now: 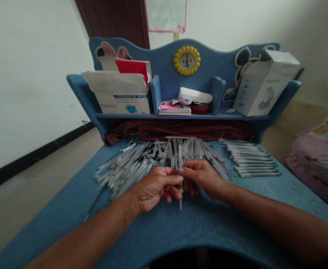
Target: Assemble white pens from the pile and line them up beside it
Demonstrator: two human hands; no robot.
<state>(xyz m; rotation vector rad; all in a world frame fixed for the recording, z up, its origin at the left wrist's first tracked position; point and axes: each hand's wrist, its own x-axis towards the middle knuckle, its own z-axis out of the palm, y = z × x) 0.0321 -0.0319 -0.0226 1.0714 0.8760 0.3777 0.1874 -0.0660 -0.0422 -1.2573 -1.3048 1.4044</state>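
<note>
Above the front of the table, my left hand (160,186) and my right hand (201,175) meet, fingertips closed in a pinch. Between them stands a slim, translucent pen barrel (180,155), roughly upright; my right thumb and finger grip it near its lower end. Just below, my left thumb and finger hold a thin pale refill (180,203), whose end sticks out under my hand. Where the two parts meet is hidden by my fingers. Behind my hands lies a loose heap of clear pen parts (133,160).
A row of pens (250,160) with dark ends lies at the right on the blue table (209,231). Behind the heap are a folded checked cloth (180,129) and a shelf with a mask box (121,99), a white box (265,87) and a yellow clock (186,60).
</note>
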